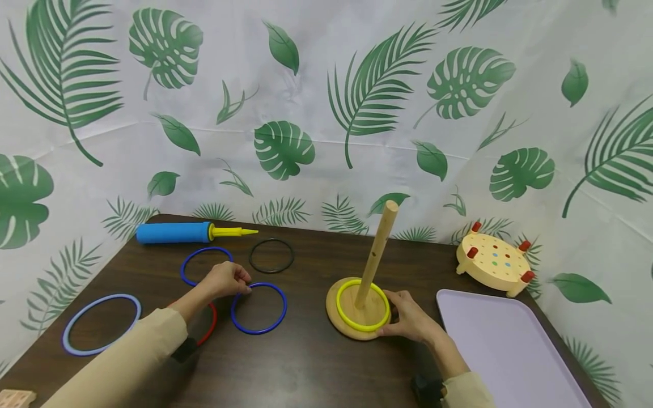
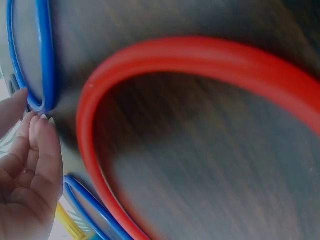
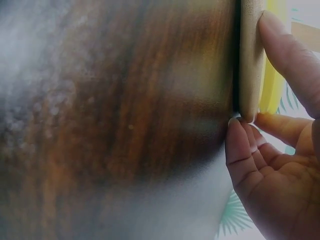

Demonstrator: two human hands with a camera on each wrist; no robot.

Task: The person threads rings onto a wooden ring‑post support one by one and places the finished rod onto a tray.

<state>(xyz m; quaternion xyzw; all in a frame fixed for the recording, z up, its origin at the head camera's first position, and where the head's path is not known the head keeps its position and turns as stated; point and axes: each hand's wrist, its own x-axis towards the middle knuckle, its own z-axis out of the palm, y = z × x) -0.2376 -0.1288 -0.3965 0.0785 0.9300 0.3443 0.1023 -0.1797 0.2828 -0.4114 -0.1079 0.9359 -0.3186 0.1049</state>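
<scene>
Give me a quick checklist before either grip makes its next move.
1. Yellow ring around the peg, on the wooden base: ok.
2. Right grip at that base's edge: ok.
3. Left grip firm on the near blue ring: cannot tell; it is at the rim.
4. That ring apart from the black ring: ok.
5. Red ring unobstructed in the head view: not ok, left forearm covers part.

A white, green-leaf-patterned cloth backdrop (image 1: pixel 316 68) filled the upper frame; a dark-brown wood-grain table (image 1: pixel 306 368) lay below.
</scene>
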